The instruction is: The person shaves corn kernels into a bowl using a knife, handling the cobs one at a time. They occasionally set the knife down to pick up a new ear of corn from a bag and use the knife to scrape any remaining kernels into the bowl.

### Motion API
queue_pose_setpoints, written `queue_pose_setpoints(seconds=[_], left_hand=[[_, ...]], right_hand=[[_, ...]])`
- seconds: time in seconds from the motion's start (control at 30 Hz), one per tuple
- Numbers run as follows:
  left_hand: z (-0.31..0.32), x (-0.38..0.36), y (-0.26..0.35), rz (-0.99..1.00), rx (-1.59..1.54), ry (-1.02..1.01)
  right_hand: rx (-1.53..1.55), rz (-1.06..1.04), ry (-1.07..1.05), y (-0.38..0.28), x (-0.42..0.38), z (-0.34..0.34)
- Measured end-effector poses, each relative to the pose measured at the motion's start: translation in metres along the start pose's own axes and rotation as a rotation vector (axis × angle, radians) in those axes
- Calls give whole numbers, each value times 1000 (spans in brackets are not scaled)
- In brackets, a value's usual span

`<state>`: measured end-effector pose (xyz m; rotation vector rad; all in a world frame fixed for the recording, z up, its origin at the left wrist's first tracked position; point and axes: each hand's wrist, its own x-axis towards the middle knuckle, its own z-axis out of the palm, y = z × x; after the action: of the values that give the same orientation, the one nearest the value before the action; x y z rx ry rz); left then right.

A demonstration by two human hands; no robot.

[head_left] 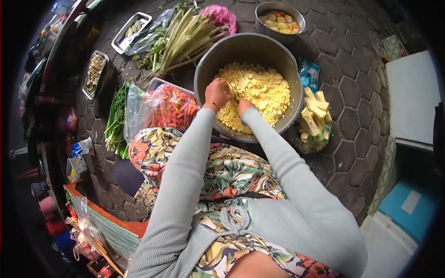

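Both of my hands reach into a big grey pot (pixel 200 76) filled with small yellow cubes (pixel 262 90) that look like diced tofu. My left hand (pixel 218 92) is over the near left of the heap, fingers curled inward; whatever they hold is hidden. Close beside it, my right hand (pixel 244 106) dips low against the cubes, its fingers mostly out of sight. Some larger yellow pieces (pixel 244 83) lie on top of the heap. Right of the pot, long yellow blocks (pixel 315 109) stick out of a green-patterned bag (pixel 317 141).
Left of the pot sits a clear bag of red chillies (pixel 172 109), with green onions (pixel 118 116) and long-stemmed greens (pixel 185 39) around it. A metal pot of cut vegetables (pixel 280 22), a blue packet (pixel 309 73) and two trays (pixel 95 74) stand on the paved ground.
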<state>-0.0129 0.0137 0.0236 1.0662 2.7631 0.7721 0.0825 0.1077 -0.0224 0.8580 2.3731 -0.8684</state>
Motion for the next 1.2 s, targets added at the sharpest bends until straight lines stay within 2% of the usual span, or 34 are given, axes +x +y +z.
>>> queue_pose_setpoints(seconds=[0.07,0.1,0.13,0.2,0.23,0.33,0.37,0.47,0.53,0.6,0.63,0.7,0.8,0.83,0.87,0.93,0.97,1.07,1.2], left_hand=[[-1,0,0,28,-54,-32],[-1,0,2,10,-31,-6],[-2,1,2,22,-29,9],[-4,-1,2,-31,-54,23],[-6,-1,3,-34,-48,-3],[-4,1,4,-67,-55,-27],[-7,-1,7,-68,-75,-31],[-9,-6,-1,-85,-26,13],[-10,-6,-7,-113,-38,21],[-1,-6,-17,-234,-149,100],[0,-6,-17,-226,-153,119],[9,-3,-13,-300,-178,158],[10,0,-10,-403,-191,191],[11,1,-7,-447,-189,185],[11,3,-8,-444,-195,182],[8,7,-11,-139,-420,-7],[7,10,-10,44,-248,54],[4,11,-7,39,-220,-31],[0,8,-7,-16,-317,-27]], right_hand=[[-225,25,-254,-15,16,-15],[-185,98,-274,-18,24,-14],[-184,92,-256,-18,18,-14],[-117,44,-35,-12,-2,-7],[-107,24,-35,7,17,18],[-225,8,-115,7,22,16],[-279,89,-203,0,19,9],[-315,35,-147,-3,25,13],[-339,59,-205,17,49,24],[-139,-18,-255,41,51,25],[-151,-18,-251,43,36,12],[350,147,-284,37,-26,-23],[523,150,-271,39,-62,-36],[403,-6,-196,47,-60,-30],[401,-1,-192,50,-60,-24],[247,-229,301,47,-61,-11],[239,-227,314,36,-65,-17],[210,-164,343,9,-63,-23],[112,-182,328,-9,-58,-23]])
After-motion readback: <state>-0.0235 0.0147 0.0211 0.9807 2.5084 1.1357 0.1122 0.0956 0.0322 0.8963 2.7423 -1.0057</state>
